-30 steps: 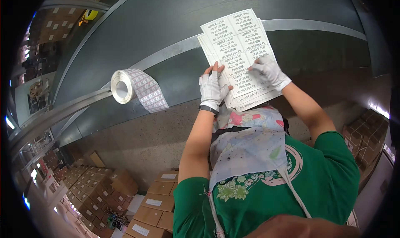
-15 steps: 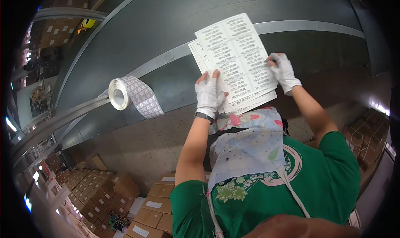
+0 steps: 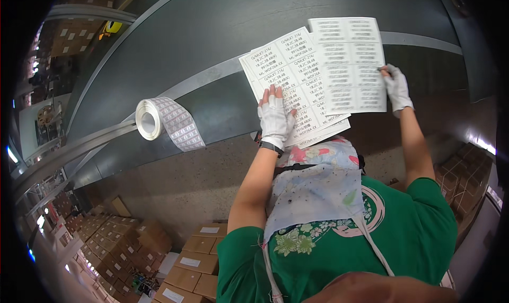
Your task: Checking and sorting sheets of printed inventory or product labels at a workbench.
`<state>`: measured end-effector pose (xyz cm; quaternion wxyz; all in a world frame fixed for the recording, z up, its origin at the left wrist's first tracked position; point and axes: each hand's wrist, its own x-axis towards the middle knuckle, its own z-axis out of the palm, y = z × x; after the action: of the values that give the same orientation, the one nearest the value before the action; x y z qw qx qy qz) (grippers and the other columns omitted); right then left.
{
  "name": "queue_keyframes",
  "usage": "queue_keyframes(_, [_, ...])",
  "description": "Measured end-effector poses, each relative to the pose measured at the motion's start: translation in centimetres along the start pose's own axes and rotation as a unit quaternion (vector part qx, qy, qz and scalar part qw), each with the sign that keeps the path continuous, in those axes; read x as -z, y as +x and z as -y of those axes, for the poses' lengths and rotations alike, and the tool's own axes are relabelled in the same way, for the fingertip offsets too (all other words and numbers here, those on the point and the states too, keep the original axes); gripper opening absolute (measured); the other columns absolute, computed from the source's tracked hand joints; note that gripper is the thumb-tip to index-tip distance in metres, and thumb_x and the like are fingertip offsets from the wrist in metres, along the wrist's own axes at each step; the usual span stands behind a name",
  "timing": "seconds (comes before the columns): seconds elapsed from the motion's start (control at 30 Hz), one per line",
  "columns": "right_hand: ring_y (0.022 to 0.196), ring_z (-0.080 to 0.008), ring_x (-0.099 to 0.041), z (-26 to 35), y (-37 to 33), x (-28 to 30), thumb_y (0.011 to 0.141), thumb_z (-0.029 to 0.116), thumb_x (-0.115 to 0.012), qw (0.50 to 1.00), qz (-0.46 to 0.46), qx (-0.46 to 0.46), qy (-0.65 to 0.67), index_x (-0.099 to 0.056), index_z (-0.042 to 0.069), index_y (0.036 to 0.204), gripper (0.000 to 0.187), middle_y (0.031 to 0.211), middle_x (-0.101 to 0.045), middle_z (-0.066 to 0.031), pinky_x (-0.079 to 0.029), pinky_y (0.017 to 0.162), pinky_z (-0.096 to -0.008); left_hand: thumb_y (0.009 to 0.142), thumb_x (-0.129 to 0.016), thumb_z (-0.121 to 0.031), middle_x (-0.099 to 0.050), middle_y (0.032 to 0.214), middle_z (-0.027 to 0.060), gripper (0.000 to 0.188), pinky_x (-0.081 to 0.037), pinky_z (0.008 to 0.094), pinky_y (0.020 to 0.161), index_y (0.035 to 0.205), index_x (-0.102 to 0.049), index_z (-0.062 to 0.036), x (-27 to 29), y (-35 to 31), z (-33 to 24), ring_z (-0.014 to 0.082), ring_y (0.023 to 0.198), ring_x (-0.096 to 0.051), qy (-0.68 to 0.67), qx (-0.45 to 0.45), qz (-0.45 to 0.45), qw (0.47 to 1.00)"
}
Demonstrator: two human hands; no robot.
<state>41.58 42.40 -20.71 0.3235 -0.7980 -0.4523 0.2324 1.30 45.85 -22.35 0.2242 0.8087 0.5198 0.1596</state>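
Note:
A stack of white label sheets [image 3: 275, 53], printed in blocks of dark text, lies slanted across the metal-edged dark work surface. My left hand [image 3: 274, 123], in a white fingerless glove, rests on the stack's left part with its fingers stretched out. Another label sheet [image 3: 352, 64] is pinched at its right edge by my right hand [image 3: 397, 91], gloved the same way. That sheet stands nearly straight, covers the stack's right side, and its print is smeared by motion. Part of the right thumb is hidden.
On the left, a roll of small printed stickers [image 3: 148, 120] has its loose strip hanging toward me. A metal rail [image 3: 79, 157] runs beside it. Stacked cardboard boxes [image 3: 188, 260] stand on the floor at the lower left, with more boxes [image 3: 461, 170] at the right.
My right hand has moved the top sheet to the right off the stack, uncovering the sheet below. My left hand has shifted slightly right and lies flatter on the stack.

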Motion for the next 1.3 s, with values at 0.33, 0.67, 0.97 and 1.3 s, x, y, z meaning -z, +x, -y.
queue_keyframes(0.33, [0.084, -0.0253, -0.06, 12.7, 0.1, -10.5, 0.075, 0.004, -0.062, 0.969, 0.085, 0.226, -0.044, -0.066, 0.012, 0.095, 0.021, 0.088, -0.061, -0.0093, -0.048, 0.075, -0.035, 0.074, -0.07, -0.034, -0.03, 0.148, 0.0124, 0.08, -0.023, 0.0468, 0.109, 0.14, -0.034, -0.0068, 0.9, 0.5, 1.8, 0.0301, 0.136, -0.028, 0.075, 0.032, 0.04, 0.996])
queue_keyframes(0.67, [0.091, -0.0242, -0.057, 21.6, -3.0, -25.0, 0.074, 0.015, -0.065, 0.879, 0.212, 0.424, -0.048, -0.068, 0.02, 0.094, 0.021, 0.091, -0.06, -0.0038, -0.048, 0.081, -0.034, 0.07, -0.071, -0.037, -0.04, 0.137, 0.0165, 0.075, -0.025, 0.0466, 0.108, 0.131, -0.043, -0.0037, 1.1, 0.8, 1.8, 0.0315, 0.13, -0.034, 0.099, 0.031, 0.052, 0.993])
queue_keyframes(0.97, [0.09, -0.0246, -0.058, 15.1, 1.8, -18.1, 0.071, 0.003, -0.067, 0.907, 0.146, 0.386, -0.082, -0.068, 0.019, 0.099, 0.032, 0.095, -0.061, -0.0046, -0.05, 0.079, -0.0322, 0.072, -0.071, -0.038, -0.032, 0.146, 0.0119, 0.082, -0.022, 0.0462, 0.109, 0.139, -0.036, -0.007, 1.0, 0.5, 2.0, 0.0288, 0.135, -0.03, 0.072, 0.023, 0.034, 0.997])
queue_keyframes(1.3, [0.087, -0.0238, -0.057, 10.7, 5.5, -10.9, 0.068, -0.008, -0.064, 0.915, 0.131, 0.365, -0.11, -0.067, 0.015, 0.098, 0.038, 0.093, -0.059, -0.0046, -0.049, 0.074, -0.0324, 0.071, -0.073, -0.035, -0.035, 0.145, 0.0124, 0.081, -0.025, 0.0474, 0.107, 0.139, -0.036, -0.0095, 1.3, 0.6, 2.0, 0.0298, 0.133, -0.032, 0.062, 0.014, 0.026, 0.998])
